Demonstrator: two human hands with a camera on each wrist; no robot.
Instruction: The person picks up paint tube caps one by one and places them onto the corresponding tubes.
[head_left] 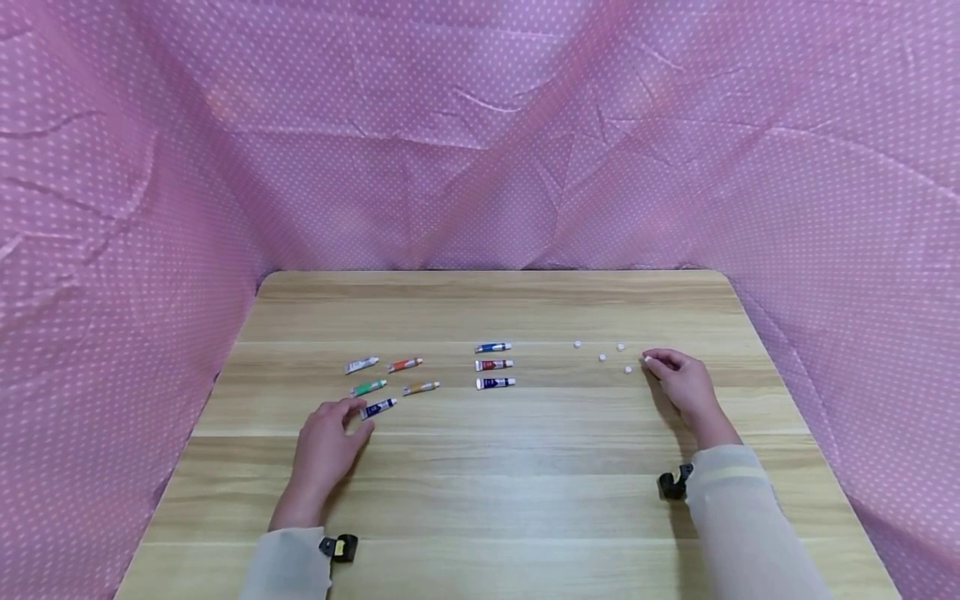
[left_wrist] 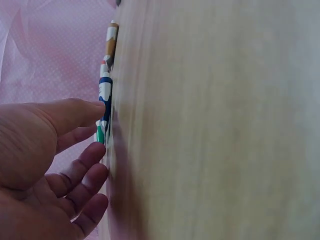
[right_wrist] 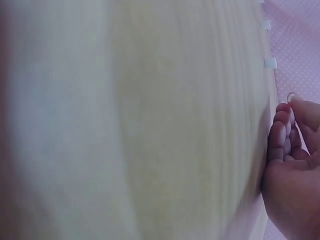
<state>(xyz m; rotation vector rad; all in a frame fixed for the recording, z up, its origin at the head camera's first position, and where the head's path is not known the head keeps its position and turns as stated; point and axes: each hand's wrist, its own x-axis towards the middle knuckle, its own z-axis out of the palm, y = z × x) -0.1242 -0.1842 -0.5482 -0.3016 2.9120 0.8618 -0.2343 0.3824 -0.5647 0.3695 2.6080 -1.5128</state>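
Observation:
My left hand (head_left: 328, 443) is beside a dark-blue-labelled paint tube (head_left: 379, 408) at the left of the table, fingers loosely bent and apart. In the left wrist view the thumb overlaps that tube (left_wrist: 105, 90), with a green tube (left_wrist: 100, 134) just past it. My right hand (head_left: 687, 394), at the right, pinches a small white cap (head_left: 647, 358) between thumb and fingertips. Several similar white caps (head_left: 627, 370) lie just left of it. In the right wrist view the other fingers curl in below the pinch, and the cap is mostly hidden.
Green (head_left: 368, 388), orange (head_left: 405, 364), ochre (head_left: 421, 387) and white (head_left: 362, 364) tubes lie in a loose group at left. Blue (head_left: 492, 347), red (head_left: 493, 365) and violet (head_left: 496, 383) tubes form a mid-table column. Pink dotted cloth (head_left: 480, 200) surrounds the wooden table (head_left: 510, 517).

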